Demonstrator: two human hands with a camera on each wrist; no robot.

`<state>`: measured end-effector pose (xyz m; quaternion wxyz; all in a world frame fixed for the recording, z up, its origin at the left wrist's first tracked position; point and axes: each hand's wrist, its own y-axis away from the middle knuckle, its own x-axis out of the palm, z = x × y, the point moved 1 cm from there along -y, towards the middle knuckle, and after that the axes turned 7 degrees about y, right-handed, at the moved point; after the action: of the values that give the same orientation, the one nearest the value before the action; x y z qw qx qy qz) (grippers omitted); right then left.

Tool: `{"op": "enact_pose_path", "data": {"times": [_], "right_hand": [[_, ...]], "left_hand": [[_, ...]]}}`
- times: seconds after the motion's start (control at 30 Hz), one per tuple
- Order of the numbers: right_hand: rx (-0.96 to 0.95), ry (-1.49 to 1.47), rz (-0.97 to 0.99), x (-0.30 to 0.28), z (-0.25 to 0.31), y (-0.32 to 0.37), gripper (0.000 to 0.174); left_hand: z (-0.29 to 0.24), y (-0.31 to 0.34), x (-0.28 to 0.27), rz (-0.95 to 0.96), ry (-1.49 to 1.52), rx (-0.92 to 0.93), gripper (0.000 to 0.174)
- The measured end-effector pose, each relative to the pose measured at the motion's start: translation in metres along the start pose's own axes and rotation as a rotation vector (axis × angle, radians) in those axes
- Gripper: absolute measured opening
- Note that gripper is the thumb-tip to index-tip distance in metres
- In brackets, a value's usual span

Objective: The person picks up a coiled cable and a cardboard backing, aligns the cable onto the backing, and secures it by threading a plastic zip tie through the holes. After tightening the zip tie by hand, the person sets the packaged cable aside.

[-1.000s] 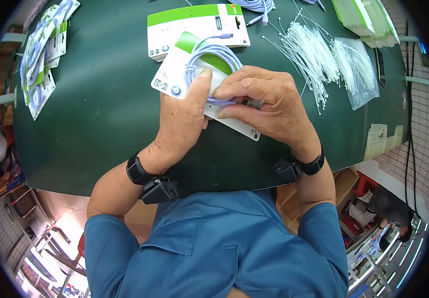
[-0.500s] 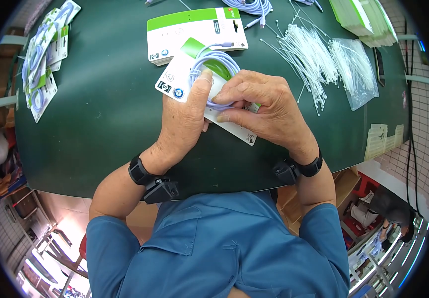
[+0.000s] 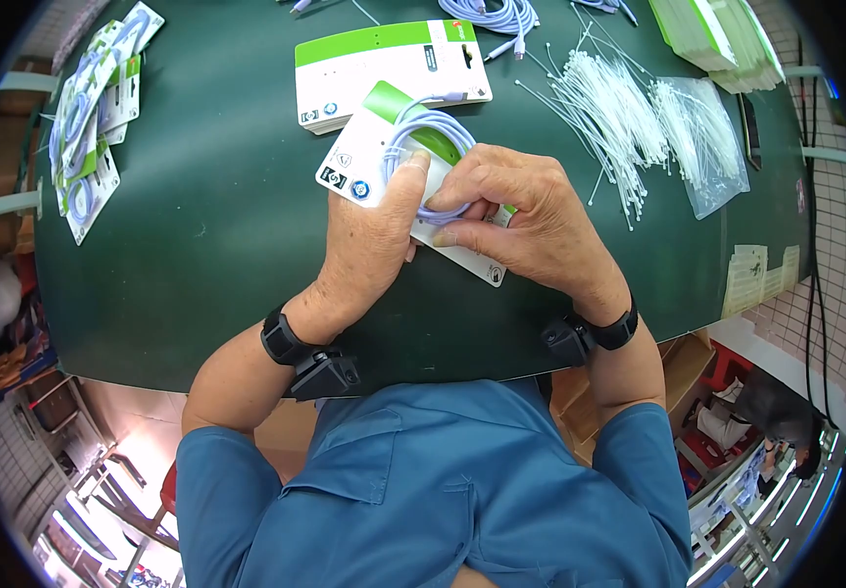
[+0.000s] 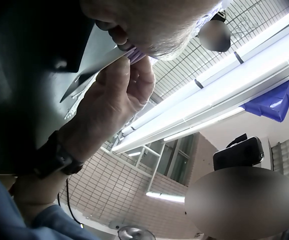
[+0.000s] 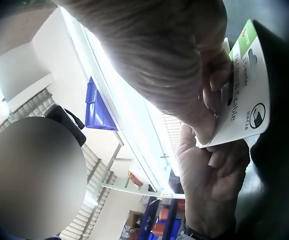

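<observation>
In the head view a white and green card [image 3: 352,169] is tilted between the hands, a coiled lilac cable [image 3: 454,125] lying on its face. The left hand [image 3: 369,230] grips card and coil from the left, thumb on top. From the right, the right hand [image 3: 531,216] pinches the coil's lower strands between thumb and fingers. The right wrist view shows the printed card [image 5: 252,95] beside the right hand [image 5: 159,60], with the left hand [image 5: 212,180] below it. What the fingers hold under the card is hidden.
A stack of cards [image 3: 345,83] lies just beyond the hands. Loose white zip ties [image 3: 609,108] and a bag of them [image 3: 705,157] are at the right. Carded cables [image 3: 80,127] pile up at the left; more coils [image 3: 501,15] and cards [image 3: 702,34] lie at the far edge.
Both hands, with the card and coil, have shifted slightly right and down in the head view. The table items at the left have also shifted a little. The grips look much the same.
</observation>
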<state>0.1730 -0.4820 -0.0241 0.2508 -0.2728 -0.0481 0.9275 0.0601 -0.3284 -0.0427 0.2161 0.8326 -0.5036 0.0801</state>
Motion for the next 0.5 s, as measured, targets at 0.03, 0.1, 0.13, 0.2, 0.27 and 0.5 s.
{"op": "enact_pose_path", "data": {"times": [0.03, 0.1, 0.13, 0.2, 0.27, 0.5], "right_hand": [[0.0, -0.001, -0.002, 0.001, 0.0, 0.0, 0.028], [0.021, -0.004, 0.001, 0.002, 0.001, 0.001, 0.029], [0.031, -0.003, 0.001, 0.002, 0.002, 0.0, 0.03], [-0.011, 0.022, -0.025, 0.004, 0.001, 0.001, 0.031], [-0.09, 0.075, -0.078, 0.008, -0.002, 0.001, 0.034], [-0.259, 0.312, -0.21, 0.01, 0.007, -0.002, 0.038]], "left_hand": [[0.002, -0.001, -0.002, 0.0, -0.002, 0.0, 0.032], [0.01, -0.006, -0.005, -0.015, -0.049, 0.105, 0.031], [0.011, -0.008, -0.006, -0.022, -0.072, 0.159, 0.031], [0.011, -0.007, -0.008, -0.034, -0.146, 0.163, 0.031], [0.006, -0.004, -0.008, -0.059, -0.291, 0.169, 0.032], [0.011, -0.011, -0.014, -0.125, -0.19, 0.209, 0.036]]}}
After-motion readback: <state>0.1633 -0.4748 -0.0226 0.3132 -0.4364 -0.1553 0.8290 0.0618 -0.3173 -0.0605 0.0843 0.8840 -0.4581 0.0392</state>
